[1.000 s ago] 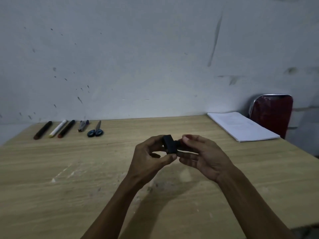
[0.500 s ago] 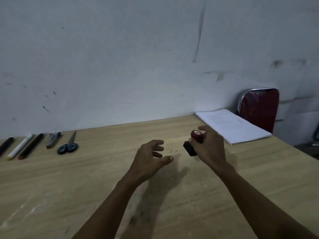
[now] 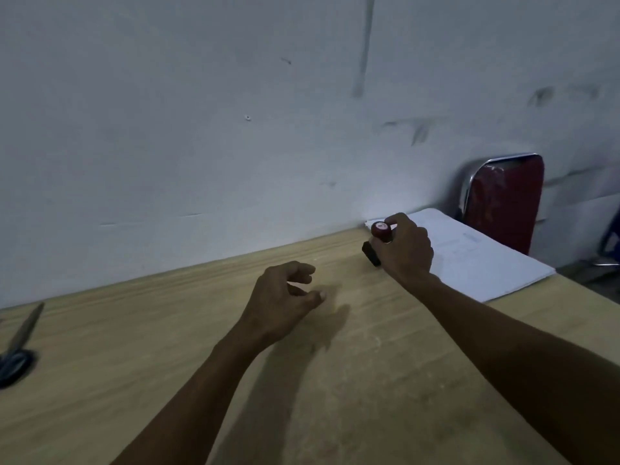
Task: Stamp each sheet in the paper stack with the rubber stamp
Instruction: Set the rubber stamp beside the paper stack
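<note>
A white paper stack [image 3: 469, 256] lies at the far right of the wooden table [image 3: 134, 347], against the wall. My right hand [image 3: 407, 250] grips the rubber stamp [image 3: 380, 231] by its dark red knob, with the black base pointing down-left, right at the stack's near left edge. Whether the base touches the table I cannot tell. My left hand [image 3: 285, 297] hovers over the table's middle, holding nothing, fingers loosely curled.
Scissors [image 3: 16, 350] with dark handles lie at the far left edge of the table. A red chair back with a chrome frame [image 3: 503, 203] stands behind the paper stack. A bare grey wall runs along the table's far edge.
Both hands held the stamp together a second ago. My left hand let go, and my right hand has carried the stamp rightward to the paper stack. The view has swung right.
</note>
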The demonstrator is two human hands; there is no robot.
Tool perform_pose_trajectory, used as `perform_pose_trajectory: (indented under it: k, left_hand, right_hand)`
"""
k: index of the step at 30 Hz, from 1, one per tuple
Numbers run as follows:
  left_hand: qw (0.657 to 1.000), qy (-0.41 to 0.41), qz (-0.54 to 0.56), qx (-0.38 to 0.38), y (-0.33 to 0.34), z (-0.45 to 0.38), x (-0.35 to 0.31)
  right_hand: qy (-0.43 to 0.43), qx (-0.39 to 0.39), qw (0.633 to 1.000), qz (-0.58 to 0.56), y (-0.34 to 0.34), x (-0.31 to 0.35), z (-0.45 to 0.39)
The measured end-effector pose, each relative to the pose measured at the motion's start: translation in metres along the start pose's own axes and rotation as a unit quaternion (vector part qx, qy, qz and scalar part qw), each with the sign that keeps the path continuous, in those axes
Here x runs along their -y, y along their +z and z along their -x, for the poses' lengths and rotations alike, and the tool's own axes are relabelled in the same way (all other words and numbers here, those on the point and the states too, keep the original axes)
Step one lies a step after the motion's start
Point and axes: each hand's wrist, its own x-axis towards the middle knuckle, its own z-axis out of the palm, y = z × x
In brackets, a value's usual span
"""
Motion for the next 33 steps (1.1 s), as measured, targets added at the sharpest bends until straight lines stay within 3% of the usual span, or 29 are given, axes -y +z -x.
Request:
perform_pose_trajectory:
  k: [9,22,30,33]
  left_hand:
    - [1.000,-0.006,0.006,0.002,0.000,-0.049,0.023]
    - [1.000,-0.011,0.010,-0.009,0.001,-0.050,0.036]
    - [0.998,-0.015,0.027,-0.047,-0.015,-0.026,0.028]
    - [0.997,-0.020,0.037,-0.068,-0.029,0.001,0.022]
  right_hand:
    - [0.005,0.000,1.000,0.026,0.044,0.004,-0.058]
    - [0.000,0.025,0.998,0.063,0.054,-0.006,-0.063]
    - [-0.027,-0.021,0.999,0.025,0.038,0.000,-0.013]
    - [-0.056,0.014,0.998,0.000,0.032,0.012,0.025]
